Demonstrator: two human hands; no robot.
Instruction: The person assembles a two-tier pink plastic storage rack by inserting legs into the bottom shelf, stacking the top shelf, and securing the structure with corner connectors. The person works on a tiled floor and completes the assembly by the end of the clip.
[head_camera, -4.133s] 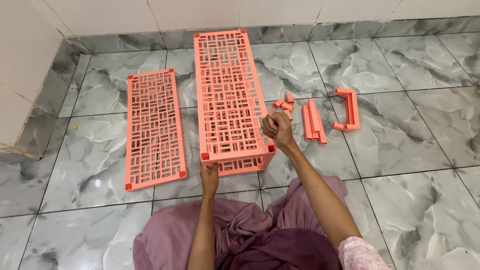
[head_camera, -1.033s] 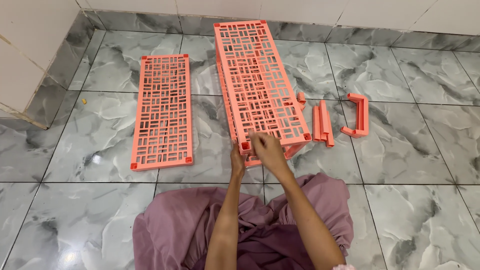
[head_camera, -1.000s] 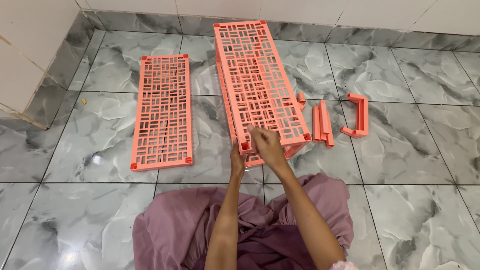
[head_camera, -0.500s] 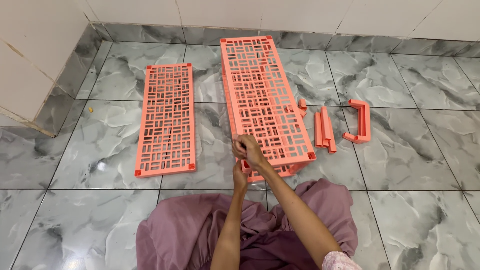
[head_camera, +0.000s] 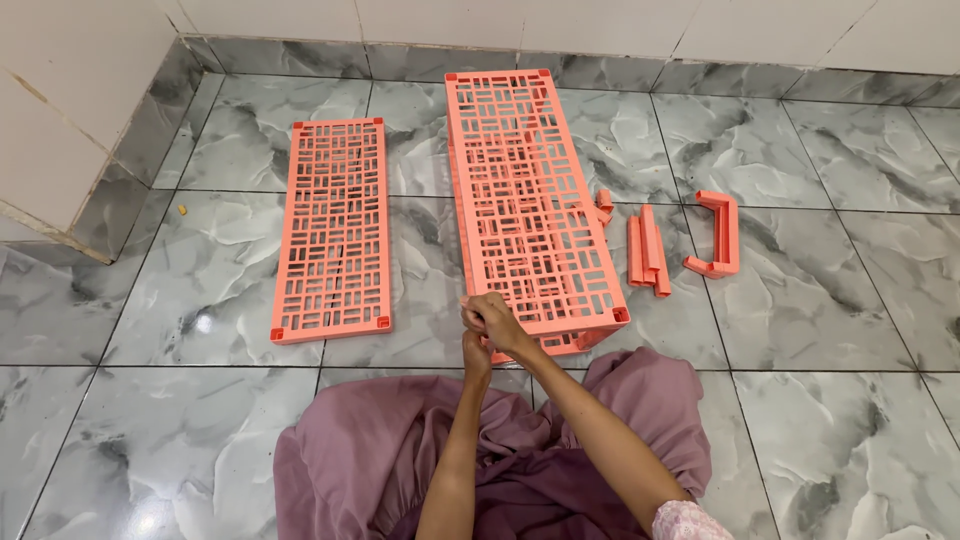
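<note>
The large coral lattice panel (head_camera: 530, 200) lies raised a little off the grey marble floor (head_camera: 820, 330), running straight away from the hands toward the far wall, with its near left corner right at the fingers. The right hand (head_camera: 497, 322) is curled closed over that corner, and the left hand (head_camera: 476, 352) sits just beneath it, also closed, the two pressed together; whether either pinches a small part between the fingers cannot be told, since the knuckles cover the spot. Left of the hands, apart from the big panel, a second, narrower lattice panel (head_camera: 334, 228) lies flat on the floor, its near edge about level with them. To the right and a little beyond, just beside the big panel's right edge, rest a few short coral bars (head_camera: 646, 250) side by side, with a small coral piece (head_camera: 604, 205) further off touching the panel's side. Beyond the bars, a U-shaped coral handle piece (head_camera: 718, 234) lies on its own. Close under the forearms spreads mauve cloth (head_camera: 400, 450) over the person's lap, crowding the near edge of the panel. A white tiled wall (head_camera: 70, 130) closes the far left corner; floor lies open between the two panels and out to the right past the handle piece.
</note>
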